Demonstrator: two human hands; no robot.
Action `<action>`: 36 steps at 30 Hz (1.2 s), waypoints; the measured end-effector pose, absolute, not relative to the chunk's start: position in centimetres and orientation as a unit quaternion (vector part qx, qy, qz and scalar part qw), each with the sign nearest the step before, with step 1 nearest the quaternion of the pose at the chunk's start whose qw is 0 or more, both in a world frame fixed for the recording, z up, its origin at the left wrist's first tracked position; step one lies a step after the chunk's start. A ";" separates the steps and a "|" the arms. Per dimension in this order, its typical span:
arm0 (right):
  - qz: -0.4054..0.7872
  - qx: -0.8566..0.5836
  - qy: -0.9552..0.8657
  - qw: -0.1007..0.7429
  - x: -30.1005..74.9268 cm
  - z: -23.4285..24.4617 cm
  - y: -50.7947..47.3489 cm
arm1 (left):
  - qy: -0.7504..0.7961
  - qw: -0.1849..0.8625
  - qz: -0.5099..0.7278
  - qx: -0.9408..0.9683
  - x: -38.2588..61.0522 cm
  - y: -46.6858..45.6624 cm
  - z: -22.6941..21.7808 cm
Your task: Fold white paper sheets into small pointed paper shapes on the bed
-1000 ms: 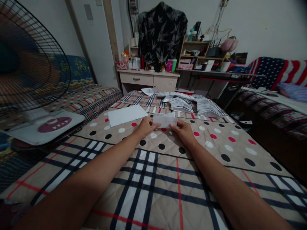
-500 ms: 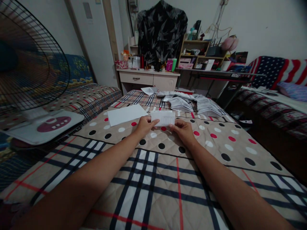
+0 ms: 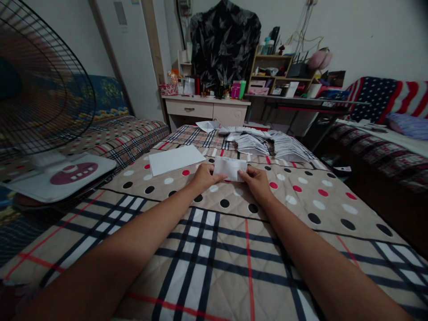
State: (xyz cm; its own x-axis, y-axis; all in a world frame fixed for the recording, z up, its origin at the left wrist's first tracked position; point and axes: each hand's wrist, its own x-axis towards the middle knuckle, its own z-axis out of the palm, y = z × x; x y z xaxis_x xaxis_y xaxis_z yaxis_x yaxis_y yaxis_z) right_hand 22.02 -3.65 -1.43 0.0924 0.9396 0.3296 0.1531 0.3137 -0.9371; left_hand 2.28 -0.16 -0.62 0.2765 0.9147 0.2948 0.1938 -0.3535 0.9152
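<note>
Both my hands hold one small white folded paper (image 3: 230, 168) just above the quilted bedspread (image 3: 234, 249). My left hand (image 3: 202, 177) pinches its left end and my right hand (image 3: 257, 182) pinches its right end, fingers closed on it. A flat white sheet (image 3: 175, 159) lies on the bedspread to the left of my left hand. Beyond the paper, at the far end of the bed, a spread of several folded white papers (image 3: 264, 144) lies in overlapping rows.
A standing fan (image 3: 36, 89) with its white base (image 3: 63, 176) stands close at the left. A desk with drawers (image 3: 207, 109) and cluttered shelves (image 3: 281, 76) stand past the bed's foot. Another bed with a flag-patterned cover (image 3: 384, 100) is at the right.
The small paper was turned in my hands: raised upright half a second ago, now tilted and lower, shifted slightly right. Both hands stayed in place on it.
</note>
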 end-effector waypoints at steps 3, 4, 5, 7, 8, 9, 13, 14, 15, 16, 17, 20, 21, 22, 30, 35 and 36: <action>0.338 -0.482 -0.580 0.562 22.1 -1.5 -3.6 | 0.383 0.404 0.478 0.680 2.2 0.0 -0.6; 0.338 -0.485 -0.581 0.560 22.1 -1.5 -3.7 | 0.374 0.411 0.489 0.673 2.1 0.0 -0.5; 0.338 -0.487 -0.580 0.558 22.1 -1.4 -3.7 | 0.367 0.417 0.499 0.665 2.0 0.0 -0.4; 0.338 -0.487 -0.576 0.563 22.0 -1.3 -3.8 | 0.363 0.426 0.501 0.660 1.9 0.0 -0.3; 0.337 -0.485 -0.572 0.570 21.9 -1.2 -3.8 | 0.364 0.426 0.496 0.663 1.9 0.0 -0.3; 0.337 -0.482 -0.567 0.578 21.9 -1.1 -3.9 | 0.366 0.425 0.489 0.668 1.9 0.0 -0.3; 0.337 -0.477 -0.546 0.601 21.8 -0.8 -4.1 | 0.364 0.422 0.485 0.674 2.0 0.0 -0.4; 0.337 -0.479 -0.540 0.605 21.8 -0.7 -4.1 | 0.363 0.420 0.491 0.671 2.0 0.1 -0.4; 0.336 -0.482 -0.534 0.608 21.8 -0.7 -4.2 | 0.363 0.419 0.497 0.668 1.9 0.2 -0.5; 0.332 -0.486 -0.527 0.613 21.8 -0.6 -4.2 | 0.362 0.418 0.504 0.664 1.9 0.3 -0.6; 0.328 -0.490 -0.519 0.619 21.8 -0.5 -4.3 | 0.360 0.417 0.510 0.660 1.8 0.5 -0.7; 0.312 -0.500 -0.495 0.639 21.8 -0.4 -4.3 | 0.356 0.427 0.523 0.646 1.8 0.7 -0.9; 0.309 -0.501 -0.489 0.643 21.8 -0.4 -4.3 | 0.354 0.432 0.526 0.641 1.8 0.8 -1.0; 0.307 -0.502 -0.485 0.647 21.8 -0.4 -4.3 | 0.354 0.437 0.529 0.636 1.8 0.8 -1.0; 0.301 -0.512 -0.474 0.650 21.9 -0.2 -4.3 | 0.355 0.428 0.554 0.620 1.7 0.5 -0.3; 0.298 -0.518 -0.466 0.653 21.9 -0.1 -4.4 | 0.372 0.431 0.556 0.606 1.8 0.4 -0.3; 0.298 -0.518 -0.464 0.653 21.8 0.0 -4.5 | 0.376 0.432 0.557 0.602 1.8 0.4 -0.3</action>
State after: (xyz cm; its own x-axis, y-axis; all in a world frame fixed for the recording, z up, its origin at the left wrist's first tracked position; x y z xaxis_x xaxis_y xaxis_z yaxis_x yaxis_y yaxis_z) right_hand 21.85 -4.46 -0.05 0.3907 0.8710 0.2977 0.0920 0.2849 -0.9541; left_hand 1.79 0.44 -0.28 0.0972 0.9337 0.3446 -0.0277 -0.3436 0.9387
